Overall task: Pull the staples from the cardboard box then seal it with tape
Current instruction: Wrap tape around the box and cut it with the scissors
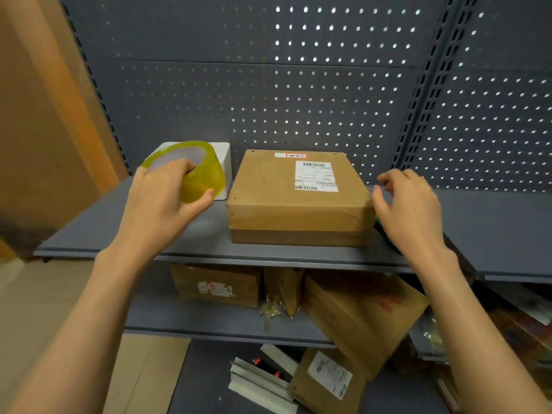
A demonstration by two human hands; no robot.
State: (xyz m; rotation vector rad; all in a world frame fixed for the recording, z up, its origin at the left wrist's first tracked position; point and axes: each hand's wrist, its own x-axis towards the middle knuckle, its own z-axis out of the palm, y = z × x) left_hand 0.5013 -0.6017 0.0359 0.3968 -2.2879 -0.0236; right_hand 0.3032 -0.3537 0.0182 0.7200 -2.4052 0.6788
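- Something dark green pokes out from behind the right hand at the box's right side; too little of it shows to name it.
- The print on the white shipping label at about 1 o'clock on the box top is too small to read, and no staples can be made out from here.
- The lower shelves at 6 o'clock hold a jumble of brown cardboard parcels, partly cut off by the upper shelf's front edge.
- The left hand grips a wide roll of yellowish clear packing tape, fingers hooked into the core and thumb pressed on the outer face, the roll tilted. It hides part of a white foam block behind it at 10 o'clock.
- The right hand is loosely spread with fingers curled, empty as far as can be seen, just beside the box's right edge at 3 o'clock; whether the thumb touches the cardboard I cannot tell.
- The flat brown cardboard box sits closed at the middle of the grey metal shelf, between both hands, in front of the grey pegboard back panel.
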